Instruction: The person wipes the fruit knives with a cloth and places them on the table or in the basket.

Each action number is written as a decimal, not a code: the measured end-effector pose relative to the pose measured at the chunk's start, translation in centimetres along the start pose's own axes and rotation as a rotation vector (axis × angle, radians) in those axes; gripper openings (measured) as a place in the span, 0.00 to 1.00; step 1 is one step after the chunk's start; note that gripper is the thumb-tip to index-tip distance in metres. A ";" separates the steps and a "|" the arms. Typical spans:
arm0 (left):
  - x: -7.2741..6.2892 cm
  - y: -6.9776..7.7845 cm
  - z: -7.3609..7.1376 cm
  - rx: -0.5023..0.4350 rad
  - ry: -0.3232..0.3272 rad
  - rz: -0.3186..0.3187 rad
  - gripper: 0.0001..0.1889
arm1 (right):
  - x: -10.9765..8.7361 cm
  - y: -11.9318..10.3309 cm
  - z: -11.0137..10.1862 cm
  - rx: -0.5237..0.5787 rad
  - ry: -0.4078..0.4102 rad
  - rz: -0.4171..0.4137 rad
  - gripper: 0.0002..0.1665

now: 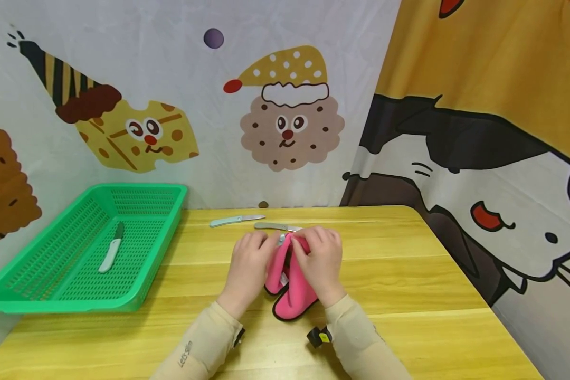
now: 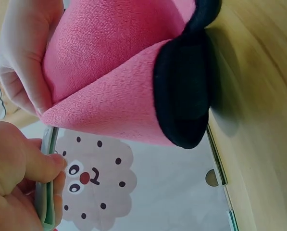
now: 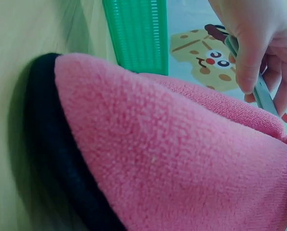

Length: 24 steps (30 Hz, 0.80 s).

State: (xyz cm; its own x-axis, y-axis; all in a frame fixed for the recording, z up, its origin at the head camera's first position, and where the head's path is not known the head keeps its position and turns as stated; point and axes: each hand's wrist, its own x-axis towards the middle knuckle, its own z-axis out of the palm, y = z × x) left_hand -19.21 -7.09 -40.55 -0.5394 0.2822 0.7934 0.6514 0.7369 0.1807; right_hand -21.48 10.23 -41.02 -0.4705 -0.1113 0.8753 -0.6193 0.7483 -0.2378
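Note:
My left hand (image 1: 249, 269) pinches the pale green handle (image 2: 46, 204) of a small knife between thumb and fingers. Its far end meets the fold of a pink cloth (image 1: 301, 293) with black edging, and the blade is hidden there. On the other side, my right hand (image 1: 319, 261) grips the folded top of that cloth, fingers curled round it. The cloth hangs down in two flaps, its black edge at the table. In the right wrist view the left hand (image 3: 266, 53) holds the handle just above the cloth (image 3: 181, 144).
Behind the hands lie a knife with a light green handle (image 1: 225, 221) and a grey-green handled knife (image 1: 268, 226), partly covered by the hands. A green plastic basket (image 1: 144, 274) stands at the left, with a white-handled knife (image 1: 109, 257) inside. A patterned curtain (image 1: 209, 105) hangs behind the wooden table (image 1: 408, 274).

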 end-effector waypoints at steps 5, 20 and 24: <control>0.0 0.1 -0.1 -0.003 -0.008 -0.011 0.19 | 0.2 0.7 -0.2 -0.026 0.018 0.035 0.07; -0.1 0.0 -0.4 -0.001 -0.036 -0.036 0.35 | 0.6 2.7 -1.1 -0.068 0.052 0.127 0.06; 0.0 -0.2 -0.3 -0.012 -0.036 -0.048 0.35 | 0.6 2.9 -1.2 -0.068 0.043 0.130 0.06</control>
State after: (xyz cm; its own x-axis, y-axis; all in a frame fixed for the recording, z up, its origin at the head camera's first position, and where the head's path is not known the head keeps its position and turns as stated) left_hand -19.15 -7.41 -40.44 -0.5890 0.2686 0.7622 0.6305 0.7428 0.2254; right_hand -22.82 13.07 -40.64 -0.5161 0.0167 0.8563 -0.5098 0.7974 -0.3228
